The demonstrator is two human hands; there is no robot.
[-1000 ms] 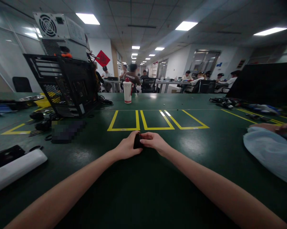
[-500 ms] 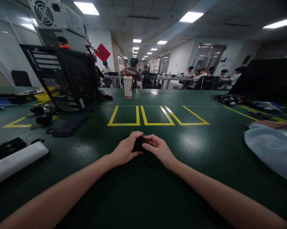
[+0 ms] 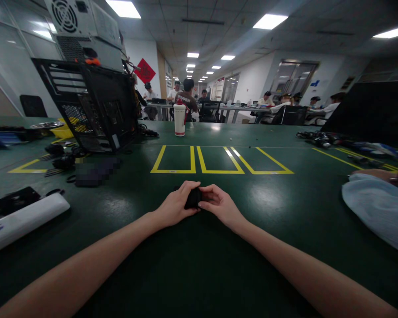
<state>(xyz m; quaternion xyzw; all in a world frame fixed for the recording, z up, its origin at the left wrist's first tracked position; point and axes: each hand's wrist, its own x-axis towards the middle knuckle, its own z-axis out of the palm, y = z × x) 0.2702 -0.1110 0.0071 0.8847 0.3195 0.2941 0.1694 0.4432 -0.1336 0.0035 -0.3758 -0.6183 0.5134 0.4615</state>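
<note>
Gripping with left hand (image 3: 175,206) round the left side of a small black object (image 3: 193,198), held directly between both hands, neither clearly nearer, long axis unreadable, dark, plain, partly hidden by fingers, and pinching its right edge with right hand (image 3: 221,206), over green table (image 3: 199,269).

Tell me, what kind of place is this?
It looks like a workshop or shared workroom, maybe for electronics. There's a big black computer case, a long green table marked with yellow tape, and people farther back.
</note>
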